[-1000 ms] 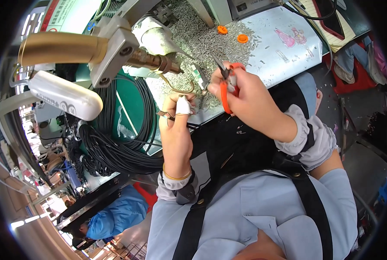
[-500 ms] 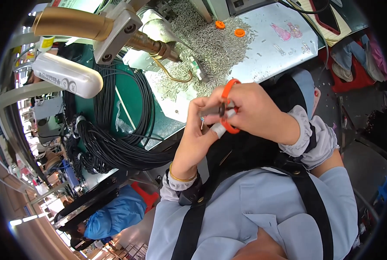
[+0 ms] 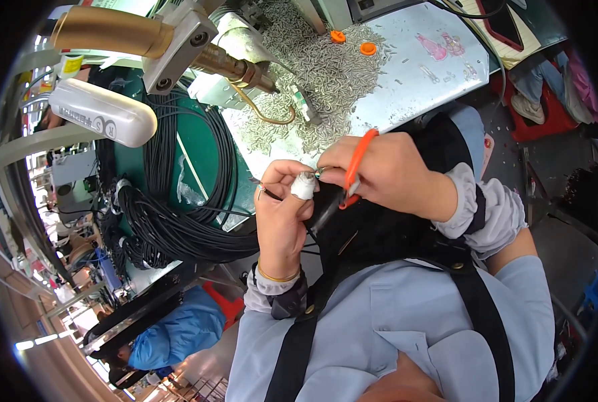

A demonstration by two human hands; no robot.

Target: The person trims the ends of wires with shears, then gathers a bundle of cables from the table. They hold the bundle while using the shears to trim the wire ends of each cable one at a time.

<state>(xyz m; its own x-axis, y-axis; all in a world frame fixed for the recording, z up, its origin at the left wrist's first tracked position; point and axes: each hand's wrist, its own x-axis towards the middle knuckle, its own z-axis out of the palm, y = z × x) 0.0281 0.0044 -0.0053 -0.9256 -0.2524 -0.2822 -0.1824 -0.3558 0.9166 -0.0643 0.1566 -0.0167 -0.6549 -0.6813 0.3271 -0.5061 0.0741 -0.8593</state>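
Observation:
My left hand (image 3: 279, 218) is closed on the end of a black cable (image 3: 271, 194), with white tape wrapped round its thumb. Against its fingertips, my right hand (image 3: 396, 171) pinches the small coloured wire ends (image 3: 318, 173) coming out of the cable. Tucked in the same right hand is a pair of pliers with orange handles (image 3: 360, 157); its jaws are blurred and partly hidden, so their type cannot be told. Both hands are over my lap, just in front of the metal worktop (image 3: 406, 87).
Many small silvery metal parts (image 3: 326, 80) are heaped on the worktop, with two orange rings (image 3: 368, 49). A soldering station arm with a tan handle (image 3: 111, 30) and a white lamp (image 3: 101, 114) overhang the left. Coiled black cables (image 3: 178, 221) lie at left. A person in blue (image 3: 178, 331) sits beyond.
The pliers have swung away from the left hand's fingertips and back into my right palm. My right fingertips now pinch the wire ends, and my left hand has shifted slightly left.

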